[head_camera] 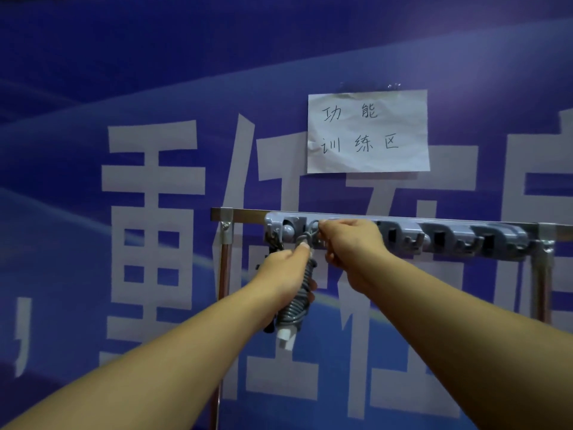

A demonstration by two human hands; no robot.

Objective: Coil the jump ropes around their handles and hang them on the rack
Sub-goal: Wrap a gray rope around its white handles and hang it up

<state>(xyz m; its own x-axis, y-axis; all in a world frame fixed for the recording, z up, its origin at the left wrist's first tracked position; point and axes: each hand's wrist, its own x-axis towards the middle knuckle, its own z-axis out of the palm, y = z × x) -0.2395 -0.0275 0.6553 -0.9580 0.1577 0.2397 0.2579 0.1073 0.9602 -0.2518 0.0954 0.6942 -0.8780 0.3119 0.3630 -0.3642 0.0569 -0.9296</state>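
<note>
Head view shows a grey jump rope (297, 301) coiled tightly around its handles, a white handle end protruding at the bottom, held upright just below the left part of the rack (400, 235). Left hand (283, 280) grips the coiled bundle, fingers curled round it and thumb lying up along its top. Right hand (348, 243) pinches a small loop of the rope (311, 231) at the top of the bundle, holding it against a hook on the grey plastic hook strip; whether the loop is seated on the hook cannot be told. A dark item (274, 240) hangs at the strip's left end, mostly hidden behind the left hand. The strip is mounted on a metal rail (248, 215) carried by upright posts. Above, a creased white paper sheet (368, 131) taped to the backdrop bears handwritten characters "功能" and "训练区". The backdrop is a blue banner (93, 72) printed with large white characters, only partly visible.
</note>
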